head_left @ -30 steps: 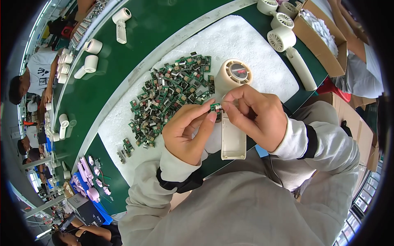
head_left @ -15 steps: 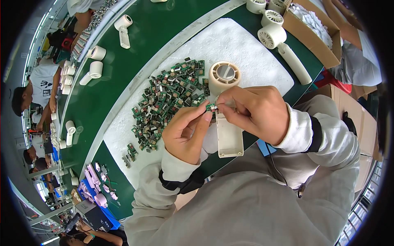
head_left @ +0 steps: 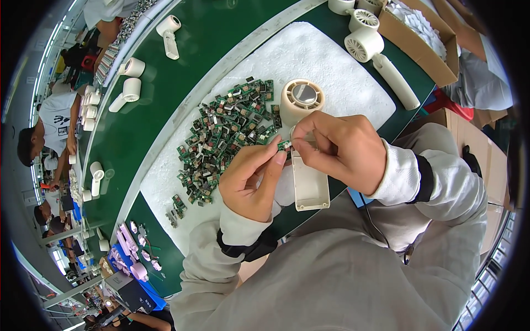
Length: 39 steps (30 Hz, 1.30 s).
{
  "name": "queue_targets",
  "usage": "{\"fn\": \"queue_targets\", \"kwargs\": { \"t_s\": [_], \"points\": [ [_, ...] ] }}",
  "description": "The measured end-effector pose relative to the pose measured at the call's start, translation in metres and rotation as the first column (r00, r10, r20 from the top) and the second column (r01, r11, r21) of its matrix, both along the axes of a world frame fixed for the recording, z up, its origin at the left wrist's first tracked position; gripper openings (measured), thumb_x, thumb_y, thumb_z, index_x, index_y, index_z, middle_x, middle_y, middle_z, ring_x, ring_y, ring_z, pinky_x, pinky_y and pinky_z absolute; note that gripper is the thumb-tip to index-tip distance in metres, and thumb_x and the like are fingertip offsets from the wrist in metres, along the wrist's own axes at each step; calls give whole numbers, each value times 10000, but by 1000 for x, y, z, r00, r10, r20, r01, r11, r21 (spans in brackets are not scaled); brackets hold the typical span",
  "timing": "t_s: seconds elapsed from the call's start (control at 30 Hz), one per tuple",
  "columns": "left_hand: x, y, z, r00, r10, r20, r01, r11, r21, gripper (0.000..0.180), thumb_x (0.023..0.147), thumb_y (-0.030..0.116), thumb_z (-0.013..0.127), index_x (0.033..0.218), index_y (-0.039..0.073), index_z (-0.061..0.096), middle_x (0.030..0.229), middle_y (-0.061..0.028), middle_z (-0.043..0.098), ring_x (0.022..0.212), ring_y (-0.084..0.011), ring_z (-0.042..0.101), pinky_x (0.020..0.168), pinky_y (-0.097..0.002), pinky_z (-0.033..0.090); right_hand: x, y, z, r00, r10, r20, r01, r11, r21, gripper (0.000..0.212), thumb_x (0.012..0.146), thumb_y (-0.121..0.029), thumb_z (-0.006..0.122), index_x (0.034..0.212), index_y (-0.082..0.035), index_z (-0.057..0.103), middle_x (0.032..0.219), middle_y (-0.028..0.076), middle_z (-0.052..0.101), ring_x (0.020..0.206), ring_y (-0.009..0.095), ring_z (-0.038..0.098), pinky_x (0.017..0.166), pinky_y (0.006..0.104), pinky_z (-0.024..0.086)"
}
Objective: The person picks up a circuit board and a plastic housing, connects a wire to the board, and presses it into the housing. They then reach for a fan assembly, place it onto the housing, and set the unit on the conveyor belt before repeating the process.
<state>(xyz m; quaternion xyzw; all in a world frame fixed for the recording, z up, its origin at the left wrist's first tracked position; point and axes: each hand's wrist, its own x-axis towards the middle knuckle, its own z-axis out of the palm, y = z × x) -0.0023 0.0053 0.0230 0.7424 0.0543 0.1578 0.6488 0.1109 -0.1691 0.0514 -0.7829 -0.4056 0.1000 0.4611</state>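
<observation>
My left hand (head_left: 248, 179) pinches a small green circuit board (head_left: 284, 145) between thumb and forefinger. At the board's right edge the fingers of my right hand (head_left: 345, 149) are pressed together on a small part, too hidden to make out. Just beneath both hands lies a cream handheld fan body (head_left: 312, 190), its hollow handle towards me. The round fan head (head_left: 303, 98), with a shiny disc in its centre, points away. To the left, a heap of circuit boards (head_left: 226, 132) covers part of a white foam sheet (head_left: 337, 66).
Finished-looking cream fans (head_left: 364, 44) and a cardboard box (head_left: 441, 60) of white pieces stand at the far right. More fan bodies (head_left: 131, 88) lie on the green belt at left. Pink parts (head_left: 130, 245) sit at lower left. Other people work along the far-left side.
Both hands keep nearly the same pinch on the board. The view has shifted slightly, and the right fingers have moved only a little.
</observation>
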Motion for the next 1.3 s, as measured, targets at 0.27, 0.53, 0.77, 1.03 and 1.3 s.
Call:
{"fn": "queue_targets", "kwargs": {
  "t_s": [0.27,0.53,0.77,1.03,1.3],
  "points": [
    [-4,14,-5,981,-191,-36,191,982,-8,268,942,-70,629,1206,-44,667,1108,-147,648,935,-148,662,789,-239,538,14,-11,-6,982,180,-50,-177,982,69,147,937,-112,674,1047,-16,673,551,50,475,459,170,495,484,317,396],
    [-3,10,-11,966,-258,-8,245,928,-282,267,923,-107,622,1174,-31,668,1100,-176,644,954,-213,670,809,-328,606,19,-14,0,946,272,-179,-274,962,12,152,949,-152,664,1038,-28,664,764,136,699,640,280,688,600,360,523],
    [-4,12,-12,969,-246,3,235,922,-308,281,946,-95,596,1225,-85,625,1124,-161,617,968,-216,681,878,-310,596,24,-7,0,936,292,-194,-287,956,55,154,956,-146,658,1055,-29,666,765,138,697,626,268,682,587,358,515],
    [-6,8,-11,977,-213,-8,209,962,-175,262,942,-72,623,1203,-67,649,1105,-161,630,930,-208,691,805,-279,579,20,-8,-4,951,267,-157,-270,963,-1,155,954,-150,662,1060,-38,671,739,146,677,574,265,643,544,362,474],
    [2,-2,-1,997,-29,66,27,999,31,244,915,5,697,1158,-19,690,1009,-128,671,839,-172,693,725,-262,559,27,-7,15,960,242,-140,-260,956,-133,171,960,-157,657,1074,-31,656,689,103,643,583,194,619,563,327,469]
  ]
}}
